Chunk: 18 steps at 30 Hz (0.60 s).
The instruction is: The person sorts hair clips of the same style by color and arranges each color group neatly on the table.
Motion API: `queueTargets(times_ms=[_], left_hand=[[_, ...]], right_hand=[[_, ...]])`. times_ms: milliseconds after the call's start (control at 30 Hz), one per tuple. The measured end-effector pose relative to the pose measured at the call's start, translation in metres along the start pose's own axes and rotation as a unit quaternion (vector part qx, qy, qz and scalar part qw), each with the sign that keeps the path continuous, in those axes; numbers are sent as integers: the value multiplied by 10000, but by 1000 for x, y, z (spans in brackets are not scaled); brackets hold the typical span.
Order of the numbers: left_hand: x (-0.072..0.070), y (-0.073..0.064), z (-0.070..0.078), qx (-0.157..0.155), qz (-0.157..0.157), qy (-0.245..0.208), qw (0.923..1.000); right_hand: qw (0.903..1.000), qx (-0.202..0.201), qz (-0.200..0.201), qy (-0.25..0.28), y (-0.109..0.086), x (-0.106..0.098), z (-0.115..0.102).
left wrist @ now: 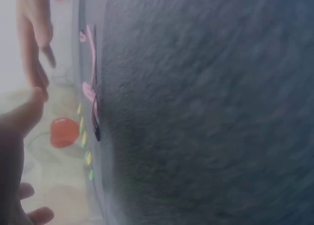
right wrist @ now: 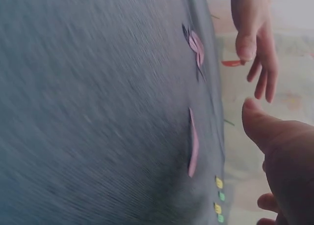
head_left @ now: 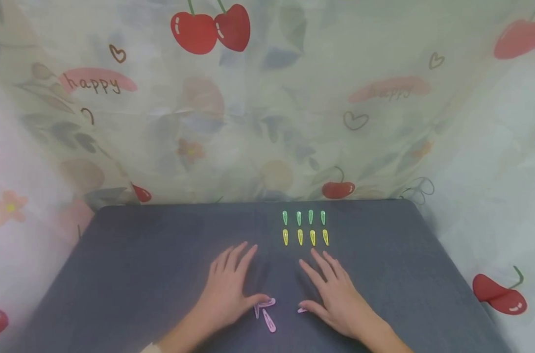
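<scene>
My left hand (head_left: 225,289), fingers spread and straight, is held over the dark table, its thumb overlapping a small cluster of pink snap hair clips (head_left: 269,321) in the head view. Opposite it, my right hand (head_left: 338,299) is likewise spread, with its thumb partly covering a single pink hair clip (head_left: 302,310). Both wrist views show the thumbs raised above the cloth. That single clip (right wrist: 194,149) lies apart from the clustered ones (right wrist: 197,45). Beyond the right fingertips are a row of yellow hair clips (head_left: 312,238) and, behind it, a row of green ones (head_left: 311,217).
A dark cloth-covered table (head_left: 139,264) spreads beneath both hands. Behind it and along its sides hangs a pale curtain (head_left: 267,122) printed with cherries, hearts and leaves.
</scene>
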<state>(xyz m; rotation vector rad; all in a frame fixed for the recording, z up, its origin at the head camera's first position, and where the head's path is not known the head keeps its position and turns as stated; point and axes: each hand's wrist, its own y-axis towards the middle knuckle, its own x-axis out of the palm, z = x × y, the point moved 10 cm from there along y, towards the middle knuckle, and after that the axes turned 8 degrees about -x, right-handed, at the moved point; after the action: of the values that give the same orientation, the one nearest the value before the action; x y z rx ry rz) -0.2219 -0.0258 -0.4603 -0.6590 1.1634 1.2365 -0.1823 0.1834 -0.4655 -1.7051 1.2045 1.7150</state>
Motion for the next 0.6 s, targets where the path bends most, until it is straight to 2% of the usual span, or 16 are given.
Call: queueTargets(times_ms=[100,300,467,600], left_hand=[[4,-4,-2,-77,-84,-209,9997],[10,-9,-6,-203,-244,-313,9990],[17,-10,-9,-335,-527,-765,9951],[24,-10,-13,-470,-816,-1074,9897]], right_hand=[[9998,41,41,194,-9,2,-4],[9990,146,113,411,-24,4,-6],[9950,400,135,903,-32,7,-2],[9907,256,484,1247,-35,4,-4]])
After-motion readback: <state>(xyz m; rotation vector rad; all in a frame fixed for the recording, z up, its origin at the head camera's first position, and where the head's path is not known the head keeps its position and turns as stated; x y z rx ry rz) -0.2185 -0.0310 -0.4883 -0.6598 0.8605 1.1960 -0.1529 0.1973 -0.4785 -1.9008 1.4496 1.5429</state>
